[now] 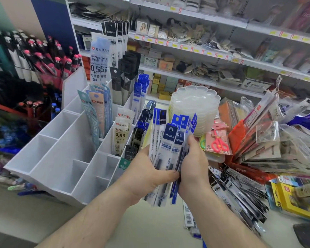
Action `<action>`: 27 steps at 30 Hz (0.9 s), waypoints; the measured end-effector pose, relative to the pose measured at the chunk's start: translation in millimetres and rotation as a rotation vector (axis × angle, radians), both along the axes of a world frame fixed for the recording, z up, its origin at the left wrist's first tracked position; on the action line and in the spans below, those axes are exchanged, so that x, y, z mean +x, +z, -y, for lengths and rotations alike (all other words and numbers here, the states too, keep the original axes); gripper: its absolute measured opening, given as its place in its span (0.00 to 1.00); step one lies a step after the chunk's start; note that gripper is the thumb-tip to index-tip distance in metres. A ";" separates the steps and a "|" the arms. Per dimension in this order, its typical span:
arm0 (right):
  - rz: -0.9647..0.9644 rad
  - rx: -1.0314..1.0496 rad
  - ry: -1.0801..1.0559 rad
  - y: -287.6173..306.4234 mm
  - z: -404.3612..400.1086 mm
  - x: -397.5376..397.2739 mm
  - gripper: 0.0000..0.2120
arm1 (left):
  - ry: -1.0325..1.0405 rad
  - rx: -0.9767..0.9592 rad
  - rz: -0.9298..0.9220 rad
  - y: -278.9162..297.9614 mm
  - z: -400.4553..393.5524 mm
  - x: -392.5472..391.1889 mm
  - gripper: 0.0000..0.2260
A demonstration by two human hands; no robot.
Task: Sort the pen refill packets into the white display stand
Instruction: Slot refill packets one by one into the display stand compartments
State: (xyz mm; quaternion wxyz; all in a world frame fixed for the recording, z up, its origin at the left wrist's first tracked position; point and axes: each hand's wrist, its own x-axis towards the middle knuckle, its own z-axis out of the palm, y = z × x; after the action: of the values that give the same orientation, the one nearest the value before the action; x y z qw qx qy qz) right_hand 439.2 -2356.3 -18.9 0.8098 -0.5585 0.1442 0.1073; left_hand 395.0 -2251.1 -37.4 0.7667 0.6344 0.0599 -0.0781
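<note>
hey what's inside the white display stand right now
The white display stand holds upright refill packets in its back and right compartments; the front-left ones look bare. The compartment floors and the packets' lower ends are hidden by the dividers.

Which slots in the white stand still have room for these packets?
Free: the stand's near-left compartments, from its front wall back to the teal 0.55 packets. Crowded: the right-hand columns of blue and black packets beside the fanned bundle both hands grip.

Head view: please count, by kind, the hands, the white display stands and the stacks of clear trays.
Hands: 2, left hand and right hand, both gripping the pen refill packets
White display stand: 1
Stack of clear trays: 1
Total: 4
</note>
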 end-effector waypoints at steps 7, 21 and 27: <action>0.090 -0.133 0.057 3.6 3.9 -6.6 0.16 | 0.016 -0.089 -0.036 3.9 -6.6 0.6 0.19; 0.080 -0.037 -0.014 8.1 -7.3 -9.7 0.10 | -0.014 -0.128 0.009 5.7 -11.0 -6.0 0.25; 0.092 -0.055 -0.041 10.2 -5.8 -9.7 0.13 | -0.024 -0.117 -0.007 12.5 -12.8 -9.2 0.23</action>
State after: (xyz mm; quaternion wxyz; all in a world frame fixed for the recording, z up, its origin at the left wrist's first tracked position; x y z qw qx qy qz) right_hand 429.5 -2350.5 -8.7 0.8018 -0.5820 0.1211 0.0610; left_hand 385.9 -2238.3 -24.9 0.8013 0.5889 0.0504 -0.0929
